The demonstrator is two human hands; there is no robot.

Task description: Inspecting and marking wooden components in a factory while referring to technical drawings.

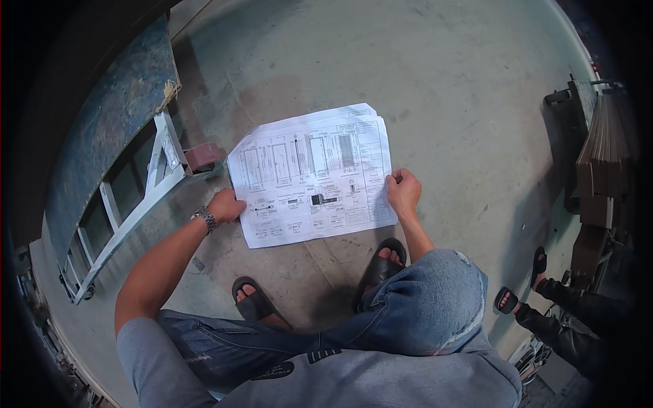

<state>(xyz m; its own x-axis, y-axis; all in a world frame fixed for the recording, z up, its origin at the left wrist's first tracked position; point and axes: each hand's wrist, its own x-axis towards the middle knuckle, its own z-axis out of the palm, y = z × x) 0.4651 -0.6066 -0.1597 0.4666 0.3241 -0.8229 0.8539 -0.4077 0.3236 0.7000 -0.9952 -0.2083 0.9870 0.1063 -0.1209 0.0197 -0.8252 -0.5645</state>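
Observation:
A small stack of white paper sheets printed with technical drawings (289, 153) is spread out in front of me above the floor. My left hand (227, 205), with a metal watch (205, 219) on its wrist, pinches the lower left edge of the sheets. At their right edge, my right hand (404, 190) grips the paper between thumb and curled fingers. The top sheet faces up, and the corners of other sheets show behind it along the upper edge. My fingertips under the paper are hidden.
A white metal frame cart (129, 217) with a worn blue board (112, 112) stands at the left, a reddish-brown roll (203, 157) by its corner. Stacked brown panels (601, 170) line the right side. Another person's sandalled foot (505, 300) is at the lower right. Concrete floor (462, 88) lies beneath.

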